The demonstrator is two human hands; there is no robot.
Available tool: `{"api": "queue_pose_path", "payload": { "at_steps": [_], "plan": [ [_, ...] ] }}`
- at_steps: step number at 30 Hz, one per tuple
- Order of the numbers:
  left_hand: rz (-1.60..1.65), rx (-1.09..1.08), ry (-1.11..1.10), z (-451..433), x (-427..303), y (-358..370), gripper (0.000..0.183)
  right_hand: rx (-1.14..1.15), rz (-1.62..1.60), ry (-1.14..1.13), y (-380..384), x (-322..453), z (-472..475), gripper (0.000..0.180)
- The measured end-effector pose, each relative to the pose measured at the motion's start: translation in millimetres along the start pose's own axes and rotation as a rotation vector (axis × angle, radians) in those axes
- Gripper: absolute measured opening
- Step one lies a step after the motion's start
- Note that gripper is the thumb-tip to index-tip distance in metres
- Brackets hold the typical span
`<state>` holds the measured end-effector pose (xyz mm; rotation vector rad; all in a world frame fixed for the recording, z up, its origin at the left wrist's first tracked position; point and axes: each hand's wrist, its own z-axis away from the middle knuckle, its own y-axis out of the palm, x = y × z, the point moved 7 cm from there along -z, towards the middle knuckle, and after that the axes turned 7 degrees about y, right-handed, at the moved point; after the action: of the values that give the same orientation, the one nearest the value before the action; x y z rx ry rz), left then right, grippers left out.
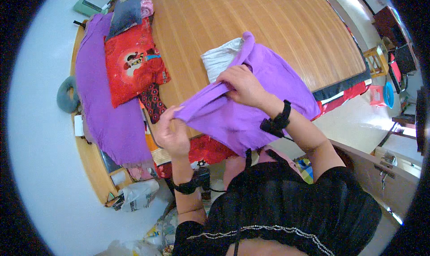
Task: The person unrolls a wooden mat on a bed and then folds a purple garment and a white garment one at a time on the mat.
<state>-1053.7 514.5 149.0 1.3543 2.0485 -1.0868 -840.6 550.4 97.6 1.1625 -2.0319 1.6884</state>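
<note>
A purple cloth [268, 88] lies partly on the wooden board [262, 14], its near part hanging over the edge towards my body. My left hand [173, 133] pinches a corner of it between thumb and fingers, out to the left. Farther right, my right hand [243, 86] grips the folded upper edge of the same cloth, fingers curled over it. Between the two hands the edge is stretched in a slanting band. A folded white cloth [220, 57] rests on the board just beyond my right hand, partly covered by the purple one. Black straps circle both wrists.
Along the left lie a red printed pillow [134, 64], a dark grey pillow [126, 14] and a long purple cover [97, 88]. A grey neck pillow [67, 94] is beside the wall. Plastic bags [137, 194] stand lower left; a wooden stool [376, 61] and blue basin [388, 94] are at right.
</note>
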Motion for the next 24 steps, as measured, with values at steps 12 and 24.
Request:
{"api": "queue_pose_path", "payload": {
  "at_steps": [12,24],
  "plan": [
    [0.516,-0.325,-0.227,6.6,-29.0,-77.3,0.015,0.073,-0.043,0.031,6.4,-43.1,95.6,0.025],
    [0.526,-0.465,-0.155,16.1,-39.9,-99.9,0.021,0.523,0.026,-0.078,78.9,-5.0,83.9,0.042]
  ]
}}
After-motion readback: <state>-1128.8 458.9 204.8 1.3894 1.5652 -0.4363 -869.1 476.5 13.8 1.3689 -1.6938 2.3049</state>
